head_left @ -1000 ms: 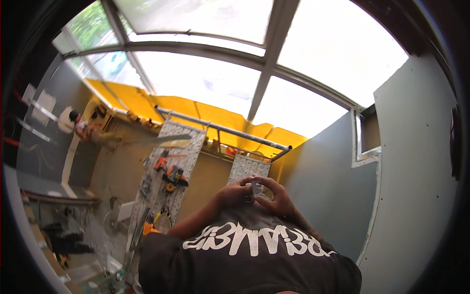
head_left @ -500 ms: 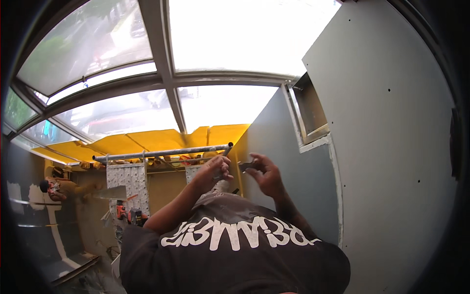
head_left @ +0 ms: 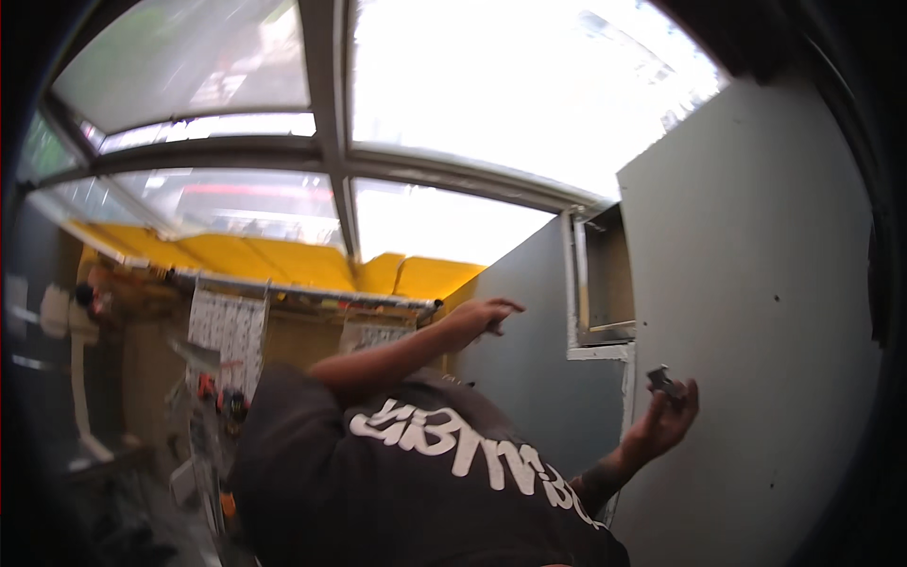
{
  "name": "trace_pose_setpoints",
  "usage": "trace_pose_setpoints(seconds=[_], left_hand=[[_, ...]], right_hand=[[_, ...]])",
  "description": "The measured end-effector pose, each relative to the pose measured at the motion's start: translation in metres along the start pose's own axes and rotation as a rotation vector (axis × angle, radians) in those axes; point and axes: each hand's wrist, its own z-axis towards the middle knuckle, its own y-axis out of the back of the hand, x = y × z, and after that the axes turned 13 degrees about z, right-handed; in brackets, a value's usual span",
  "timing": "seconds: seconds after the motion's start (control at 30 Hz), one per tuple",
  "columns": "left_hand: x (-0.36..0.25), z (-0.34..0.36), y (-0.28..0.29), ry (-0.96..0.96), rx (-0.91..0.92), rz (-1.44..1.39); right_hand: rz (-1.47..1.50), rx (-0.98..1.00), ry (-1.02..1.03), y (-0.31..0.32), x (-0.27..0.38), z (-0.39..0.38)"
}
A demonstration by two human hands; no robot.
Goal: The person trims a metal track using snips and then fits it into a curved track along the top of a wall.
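Observation:
My left hand (head_left: 480, 321) is raised in front of the wall, its fingers pointing right and partly stretched out. I see nothing in it. Further right, my right hand (head_left: 663, 422) is turned palm up and closed around a small dark metal piece (head_left: 665, 382), which juts out above the fingertips. Its exact kind is too small to make out. The right hand is in front of a large grey wallboard panel (head_left: 756, 255) dotted with screw heads. Left of that panel is a metal-framed recess (head_left: 605, 274), above and left of the right hand.
A metal pipe rail (head_left: 378, 296) and white-speckled planks (head_left: 227, 326) lie below left, with an orange power tool (head_left: 231, 404) by them. Yellow sheeting (head_left: 274, 260) runs under large windows (head_left: 227, 203). A blurred co-worker (head_left: 123, 291) is at far left.
My hands have moved apart. The right went right and down with the metal piece toward the grey panel; the left shifted right, its fingers straighter. My body and view have turned.

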Motion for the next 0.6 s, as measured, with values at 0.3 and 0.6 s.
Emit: trace_pose_setpoints(seconds=[0.3, 0.6], left_hand=[[-0.089, 0.027, -0.009, -0.086, 0.214, -0.09], [-0.057, -0.008, -0.009, 0.041, 0.288, -0.045]], right_hand=[[-0.154, -0.067, 0.22, 0.008, 0.012, 0.029], [0.023, 0.086, 0.145, -0.045, -0.005, 0.025]])
